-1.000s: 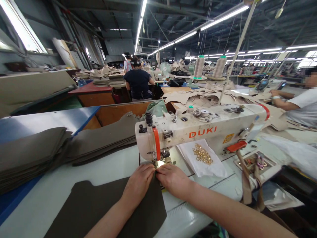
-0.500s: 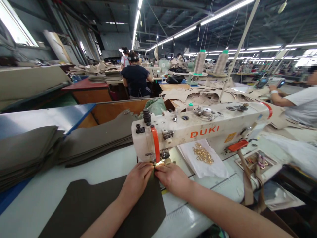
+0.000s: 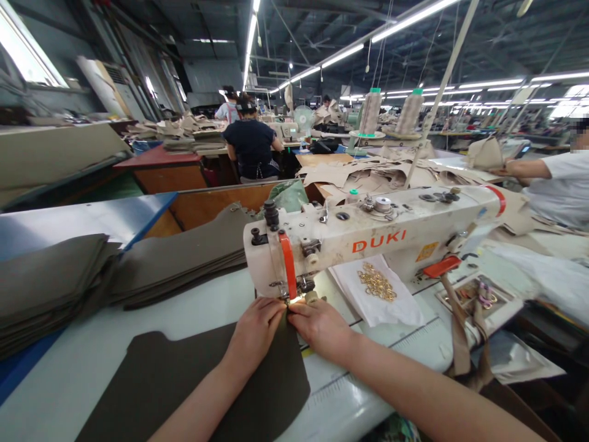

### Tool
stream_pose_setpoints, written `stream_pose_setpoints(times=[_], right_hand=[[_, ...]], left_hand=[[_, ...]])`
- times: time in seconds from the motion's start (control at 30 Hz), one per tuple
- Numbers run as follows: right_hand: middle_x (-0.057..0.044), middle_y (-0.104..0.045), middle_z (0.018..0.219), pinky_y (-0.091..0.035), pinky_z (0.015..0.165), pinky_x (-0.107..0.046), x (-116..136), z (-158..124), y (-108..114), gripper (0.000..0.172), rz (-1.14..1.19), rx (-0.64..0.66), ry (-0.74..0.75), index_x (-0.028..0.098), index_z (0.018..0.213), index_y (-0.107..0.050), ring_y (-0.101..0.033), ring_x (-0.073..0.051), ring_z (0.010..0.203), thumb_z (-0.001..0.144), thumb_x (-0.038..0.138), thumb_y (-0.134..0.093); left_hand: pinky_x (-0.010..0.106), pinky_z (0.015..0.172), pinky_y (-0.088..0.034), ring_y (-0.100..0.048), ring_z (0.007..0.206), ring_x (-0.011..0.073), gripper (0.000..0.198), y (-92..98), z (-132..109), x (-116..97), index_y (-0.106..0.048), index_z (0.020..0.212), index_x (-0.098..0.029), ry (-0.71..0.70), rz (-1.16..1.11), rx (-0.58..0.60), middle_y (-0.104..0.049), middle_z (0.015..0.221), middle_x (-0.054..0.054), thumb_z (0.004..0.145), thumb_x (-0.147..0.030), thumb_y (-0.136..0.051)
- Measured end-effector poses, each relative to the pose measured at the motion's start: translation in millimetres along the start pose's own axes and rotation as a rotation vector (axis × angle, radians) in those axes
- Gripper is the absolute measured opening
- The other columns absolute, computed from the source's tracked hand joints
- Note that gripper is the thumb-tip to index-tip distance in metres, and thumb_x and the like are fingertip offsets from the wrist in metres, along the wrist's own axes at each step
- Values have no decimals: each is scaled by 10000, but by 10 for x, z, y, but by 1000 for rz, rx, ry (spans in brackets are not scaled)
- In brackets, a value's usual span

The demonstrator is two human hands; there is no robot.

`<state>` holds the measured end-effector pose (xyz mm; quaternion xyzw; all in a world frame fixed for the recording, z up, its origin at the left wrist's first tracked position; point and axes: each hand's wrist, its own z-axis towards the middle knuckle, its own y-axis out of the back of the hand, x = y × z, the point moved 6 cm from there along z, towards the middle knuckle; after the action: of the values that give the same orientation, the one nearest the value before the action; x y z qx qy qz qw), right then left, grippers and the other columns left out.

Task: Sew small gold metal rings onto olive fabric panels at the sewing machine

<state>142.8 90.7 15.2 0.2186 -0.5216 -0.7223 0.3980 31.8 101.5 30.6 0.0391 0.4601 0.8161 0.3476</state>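
Note:
A dark olive fabric panel (image 3: 184, 374) lies on the sewing machine's pale bed, its top edge under the lit needle area of a white DUKI sewing machine (image 3: 322, 239). My left hand (image 3: 257, 325) pinches the panel's edge just left of the presser foot. On the other side, my right hand (image 3: 317, 325) has its fingers pressed together on the same edge, close against the foot. The fingertips of both hands nearly meet at the needle. They hide the stitching point and any small piece held there.
Stacked dark panels (image 3: 184, 264) lie on the left. Behind the needle, gold rings (image 3: 377, 282) rest on a white sheet. A parts tray (image 3: 478, 301) with hanging beige straps stands right. A co-worker (image 3: 556, 178) handles beige pieces at far right; another person (image 3: 251, 144) sits ahead.
The panel has crept slightly to the right and forward, while both hands keep nearly the same place at the needle. The co-worker at right now has a beige piece raised.

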Motion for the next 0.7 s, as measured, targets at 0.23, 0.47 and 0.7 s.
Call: stream_pose_setpoints(times=[0.23, 0.47, 0.7], right_hand=[[-72, -647, 1036, -450, 759, -319, -3, -6, -6, 104, 7, -3, -18, 137, 914, -619, -579, -201, 904, 895, 167, -522], [-69, -669, 997, -443, 859, -306, 93, -80, 177, 124, 58, -13, 15, 141, 944, -630, -587, -189, 943, 835, 147, -571], [-45, -663, 892, -442, 845, -285, 119, -77, 188, 72, 23, 16, 31, 154, 871, -624, -589, -176, 913, 863, 176, -556]], left_hand=[[312, 722, -559, -648, 748, 177, 210, -14, 5, 8, -659, 783, -197, 5, -8, 10, -699, 776, 41, 848, -122, -474], [359, 794, -565, -654, 871, 196, 237, 14, -76, -43, -671, 900, -161, 0, 5, 41, -709, 900, 82, 883, -171, -435], [359, 918, -522, -634, 1027, 199, 311, -72, -266, -35, -644, 1058, -123, -51, 120, 114, -693, 1082, 119, 902, -170, -379]])
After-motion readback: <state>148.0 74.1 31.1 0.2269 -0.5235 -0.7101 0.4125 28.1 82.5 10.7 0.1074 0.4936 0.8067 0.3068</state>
